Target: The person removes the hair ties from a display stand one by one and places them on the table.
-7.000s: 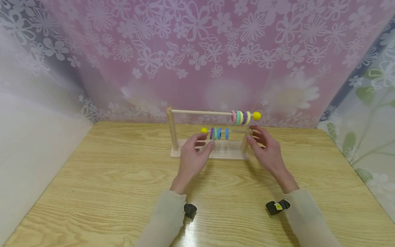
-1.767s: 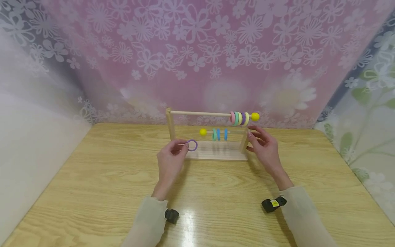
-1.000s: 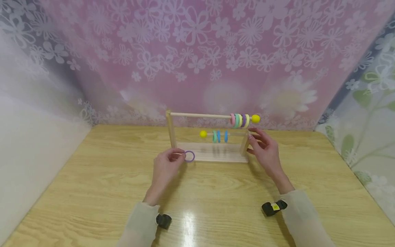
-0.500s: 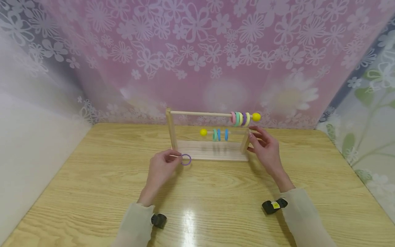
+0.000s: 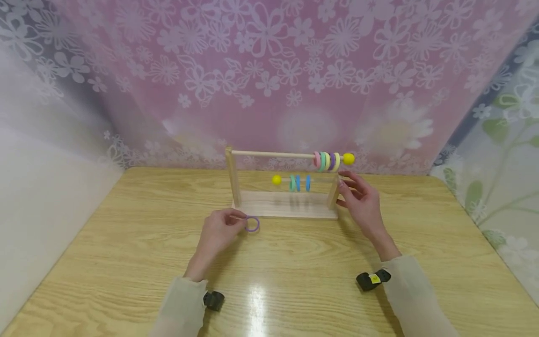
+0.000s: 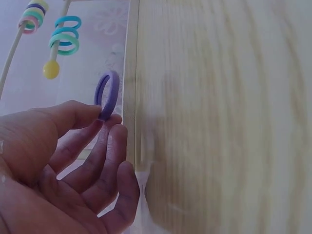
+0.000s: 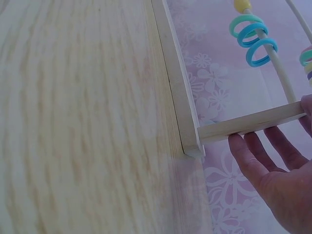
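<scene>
My left hand pinches a purple ring between thumb and fingertips, just in front of the wooden rack's base at its left end. On the rack's lower rod hang a green ring and two blue rings, with a yellow ball at the tip. My right hand holds the short right post, fingers along one side and thumb near its top. The upper rod carries several pink, green, yellow and purple rings, ending in another yellow ball.
The rack stands toward the back of a wood-grain table. Behind it hangs a pink floral curtain. A pale wall borders the left side. Each wrist wears a small black camera.
The purple ring has come off the lower rod in my left hand, which has moved left and down toward the table front. My right hand stays at the right post.
</scene>
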A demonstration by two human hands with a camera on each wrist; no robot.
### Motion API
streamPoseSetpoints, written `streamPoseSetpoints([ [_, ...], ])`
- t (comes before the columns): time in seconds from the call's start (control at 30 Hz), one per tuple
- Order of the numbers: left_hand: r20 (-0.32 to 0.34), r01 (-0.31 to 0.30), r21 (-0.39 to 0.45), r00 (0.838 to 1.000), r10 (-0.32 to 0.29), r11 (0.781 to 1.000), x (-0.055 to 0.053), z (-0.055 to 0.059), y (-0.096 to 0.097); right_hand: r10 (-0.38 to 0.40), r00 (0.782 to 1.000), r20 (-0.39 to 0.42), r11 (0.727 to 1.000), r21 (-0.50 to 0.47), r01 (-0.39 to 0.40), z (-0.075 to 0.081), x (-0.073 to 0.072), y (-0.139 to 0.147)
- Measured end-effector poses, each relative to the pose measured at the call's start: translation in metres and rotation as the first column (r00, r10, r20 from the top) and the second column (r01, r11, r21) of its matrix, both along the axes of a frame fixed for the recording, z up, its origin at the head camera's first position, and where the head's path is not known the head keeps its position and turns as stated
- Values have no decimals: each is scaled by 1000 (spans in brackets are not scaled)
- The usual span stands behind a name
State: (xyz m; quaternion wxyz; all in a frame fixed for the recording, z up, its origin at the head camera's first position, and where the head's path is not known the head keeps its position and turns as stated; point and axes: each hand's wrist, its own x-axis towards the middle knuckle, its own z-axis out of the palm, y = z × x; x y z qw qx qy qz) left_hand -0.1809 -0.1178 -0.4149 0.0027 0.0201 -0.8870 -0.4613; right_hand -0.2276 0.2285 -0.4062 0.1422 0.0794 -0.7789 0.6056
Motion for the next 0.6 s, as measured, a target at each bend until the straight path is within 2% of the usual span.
streamPoseSetpoints([
  [0.27,25,27,-41,999,-26,999,0,1,-3,-11,1000,0,1000,2,11,1,0,-1],
  [0.6,20,59,-56,998,-58,997,2,0,-8,-13,1000,5,1000,19,12,0,1,-1],
])
